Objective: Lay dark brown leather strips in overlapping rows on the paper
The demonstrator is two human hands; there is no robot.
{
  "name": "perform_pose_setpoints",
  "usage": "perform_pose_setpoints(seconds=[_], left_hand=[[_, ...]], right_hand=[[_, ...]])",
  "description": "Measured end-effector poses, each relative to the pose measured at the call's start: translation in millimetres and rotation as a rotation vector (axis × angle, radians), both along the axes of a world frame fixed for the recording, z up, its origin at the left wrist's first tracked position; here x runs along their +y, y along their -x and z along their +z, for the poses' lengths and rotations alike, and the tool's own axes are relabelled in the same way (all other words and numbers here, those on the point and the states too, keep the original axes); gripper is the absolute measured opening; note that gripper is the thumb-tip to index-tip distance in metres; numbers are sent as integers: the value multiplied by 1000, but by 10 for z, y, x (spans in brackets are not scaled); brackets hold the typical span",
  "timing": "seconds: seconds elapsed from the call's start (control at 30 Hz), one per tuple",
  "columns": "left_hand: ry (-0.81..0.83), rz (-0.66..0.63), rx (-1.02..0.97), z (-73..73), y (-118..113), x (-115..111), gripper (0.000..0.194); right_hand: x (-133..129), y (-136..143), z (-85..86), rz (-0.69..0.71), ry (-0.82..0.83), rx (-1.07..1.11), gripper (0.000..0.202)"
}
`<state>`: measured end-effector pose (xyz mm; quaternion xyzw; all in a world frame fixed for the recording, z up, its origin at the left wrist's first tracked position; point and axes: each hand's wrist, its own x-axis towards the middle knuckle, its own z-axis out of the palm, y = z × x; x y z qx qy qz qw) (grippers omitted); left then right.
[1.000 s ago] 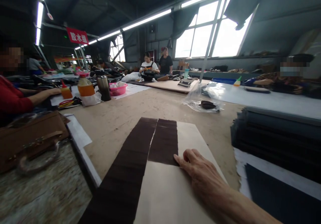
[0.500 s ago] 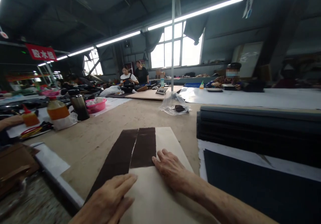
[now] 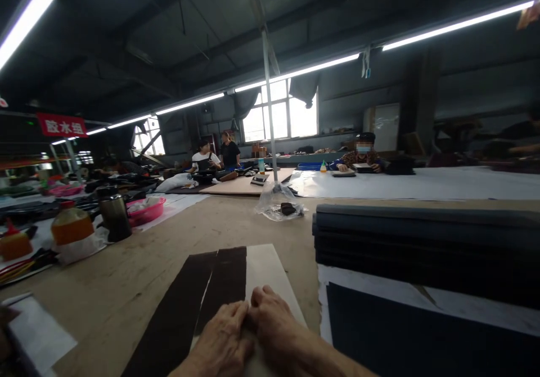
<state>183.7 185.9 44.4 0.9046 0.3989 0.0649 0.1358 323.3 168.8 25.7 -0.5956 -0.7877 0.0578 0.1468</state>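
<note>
A dark brown panel (image 3: 164, 304) lies on the work table, with a thin pale line running along it. Beside its right part is a strip of cream sheet (image 3: 270, 267), and more cream sheet shows under my hands. My left hand (image 3: 223, 332) and my right hand (image 3: 278, 326) meet at the sheet's near part, side by side, fingers bent and closed. Both appear to pinch the cream sheet there. Their fingertips are partly hidden, and the near end of the panel is covered by my hands and forearms.
To the right stand a stack of dark folded material (image 3: 422, 236) and a flat dark sheet (image 3: 422, 332). A plastic bag (image 3: 274, 205) sits ahead by a pole. On the left are a bottle of amber liquid (image 3: 71, 225), a thermos (image 3: 113, 214) and a pink basin (image 3: 145, 211). Several people work farther back.
My left hand has moved right and my right hand has closed up beside it, so the two now meet. The camera view has tilted up and turned slightly right.
</note>
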Motion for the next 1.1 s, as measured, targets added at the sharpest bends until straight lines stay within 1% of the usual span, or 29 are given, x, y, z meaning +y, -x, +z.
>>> perform_pose_setpoints(seconds=[0.13, 0.23, 0.33, 0.37, 0.43, 0.53, 0.63, 0.7, 0.77, 0.87, 0.97, 1.1], left_hand=[[13, 28, 63, 48, -64, -43, 59], [27, 64, 105, 83, -70, -116, 59], [41, 118, 134, 49, -61, -190, 59], [38, 124, 134, 24, -57, -204, 58], [16, 114, 117, -27, -48, -208, 54], [-26, 64, 85, -52, -26, -171, 45], [-58, 12, 74, 8, -13, -125, 33], [-66, -8, 77, 63, -14, -100, 26], [-68, -11, 75, 98, -18, -81, 25], [-58, 13, 56, 101, -23, -59, 31], [-29, 38, 17, 68, -36, -46, 36], [9, 90, -71, 9, -62, -10, 40]], right_hand=[[-20, -140, 66, -42, -6, 153, 15], [-155, -257, 140, -104, -64, 244, 14], [-335, -431, 222, -155, -122, 274, 24], [-389, -514, 241, -166, -138, 271, 29], [-474, -727, 251, -188, -172, 239, 34], [-570, -1120, 172, -225, -235, 149, 33], [-670, -1483, 9, -284, -280, 64, 33], [-725, -1641, -103, -278, -308, 26, 30], [-749, -1719, -191, -245, -336, -5, 29], [-739, -1727, -255, -216, -365, -55, 28], [-745, -1677, -255, -229, -371, -117, 24], [-808, -1596, -227, -290, -358, -203, 11]])
